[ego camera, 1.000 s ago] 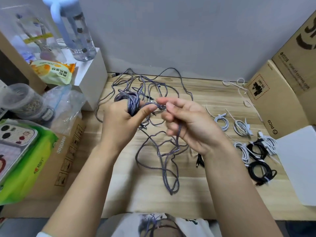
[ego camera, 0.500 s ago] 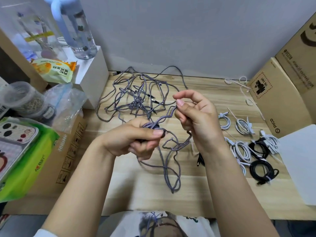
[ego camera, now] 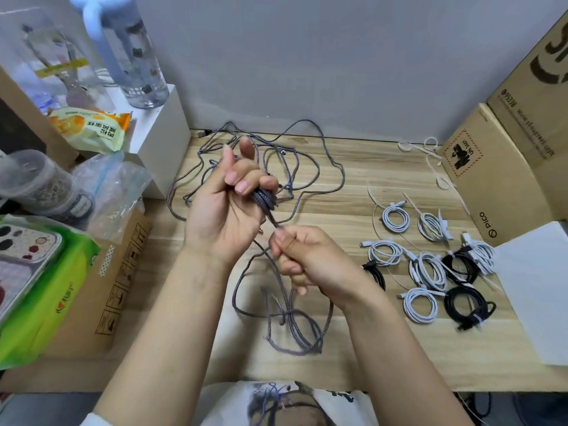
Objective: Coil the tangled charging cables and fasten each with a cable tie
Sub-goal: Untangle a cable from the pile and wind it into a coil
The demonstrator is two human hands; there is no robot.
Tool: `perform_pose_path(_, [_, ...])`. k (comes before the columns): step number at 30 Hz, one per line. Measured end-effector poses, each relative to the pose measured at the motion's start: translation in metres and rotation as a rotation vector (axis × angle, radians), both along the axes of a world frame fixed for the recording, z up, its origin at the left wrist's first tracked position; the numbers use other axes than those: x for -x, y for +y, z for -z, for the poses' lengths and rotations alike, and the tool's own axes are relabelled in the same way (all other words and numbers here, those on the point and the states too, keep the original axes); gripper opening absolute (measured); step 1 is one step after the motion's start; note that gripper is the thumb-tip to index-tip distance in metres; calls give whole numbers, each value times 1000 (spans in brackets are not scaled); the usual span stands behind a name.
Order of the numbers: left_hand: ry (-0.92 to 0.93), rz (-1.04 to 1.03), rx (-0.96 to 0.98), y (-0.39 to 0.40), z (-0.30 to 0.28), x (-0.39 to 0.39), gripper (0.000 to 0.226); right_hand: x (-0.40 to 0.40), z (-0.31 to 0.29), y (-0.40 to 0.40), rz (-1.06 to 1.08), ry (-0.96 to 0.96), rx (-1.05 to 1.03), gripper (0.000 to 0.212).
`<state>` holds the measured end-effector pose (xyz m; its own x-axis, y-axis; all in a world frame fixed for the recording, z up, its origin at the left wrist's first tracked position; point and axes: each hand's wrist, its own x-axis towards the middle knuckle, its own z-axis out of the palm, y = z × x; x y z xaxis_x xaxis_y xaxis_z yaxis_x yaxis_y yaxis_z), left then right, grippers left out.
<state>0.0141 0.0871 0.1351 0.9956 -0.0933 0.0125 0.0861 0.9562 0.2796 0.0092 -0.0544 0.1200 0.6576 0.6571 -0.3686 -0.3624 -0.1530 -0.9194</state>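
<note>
- Left hand (ego camera: 227,207) and right hand (ego camera: 307,259): bare, no gloves, rings, watch or wristbands.
- Fingernails short, unpainted.
- Both forearms bare up to the bottom of the view; a bit of white sleeve (ego camera: 92,421) at the left elbow.
- White T-shirt (ego camera: 276,404) with a dark printed graphic on the chest and green lettering beside it.

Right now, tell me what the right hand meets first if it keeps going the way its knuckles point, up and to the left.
Probably the left hand. The right hand pinches the grey braided cable just below the bundle that the left hand grips, so that bundle and those fingers lie first in line. Depth is uncertain.
</note>
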Motion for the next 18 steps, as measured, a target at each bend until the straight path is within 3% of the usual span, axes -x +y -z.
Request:
perform_pose_path(4, [124, -235, -454, -11, 1, -5, 27, 10, 2, 5, -84, 50, 39, 30])
perform_pose_path(8, [99, -348, -911, -8, 18, -7, 16, 12, -1, 0, -42, 159, 2, 28])
perform_pose_path(15, [-176, -231, -1731, -6, 34, 3, 31, 12, -17, -11, 69, 269, -133, 27])
perform_pose_path(18, [-198, -165, -1810, 0, 35, 3, 41, 10, -24, -19, 60, 235, -116, 21])
